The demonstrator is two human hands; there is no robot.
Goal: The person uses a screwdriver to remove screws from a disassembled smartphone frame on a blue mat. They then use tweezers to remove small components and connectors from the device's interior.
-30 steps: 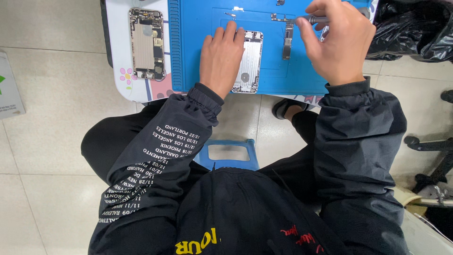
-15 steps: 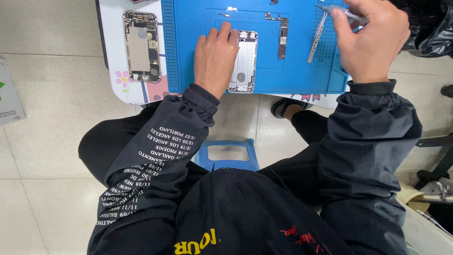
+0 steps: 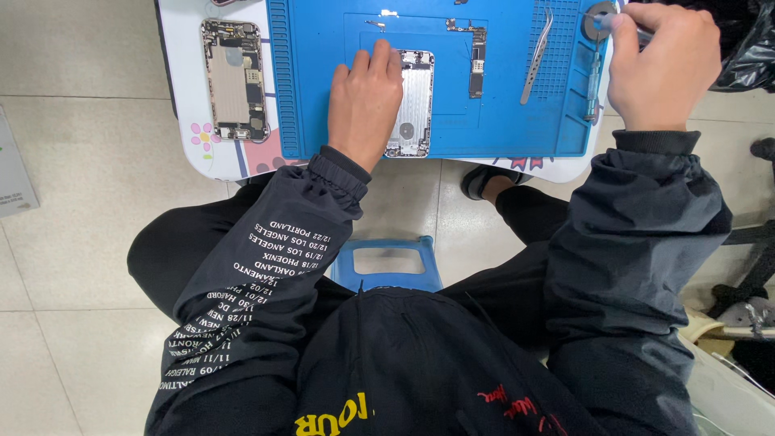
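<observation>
Left hand (image 3: 367,105): we lay it flat, palm down, fingers spread narrow over the left half of the silver phone housing (image 3: 412,101), pinning it to the blue work mat (image 3: 323,81).
Right hand (image 3: 662,64): we close it around a dark-handled tool (image 3: 601,20) at the mat's 2 o'clock corner; the tip is hidden, so its kind cannot be told.
Phone housing: it lies lengthwise at the mat's centre, its open shell facing up.
Logic board (image 3: 476,50): apart from the housing, toward 1 o'clock of it.
Tweezers (image 3: 535,56): further toward 2 o'clock, near the right hand.
Second opened phone (image 3: 234,79): on the white counter (image 3: 182,81), at 9 o'clock of the mat.
Good practice, in our judgement: we keep the pinning pressure even and light, so the shell neither slides nor flexes, and bring the tool in vertically.
</observation>
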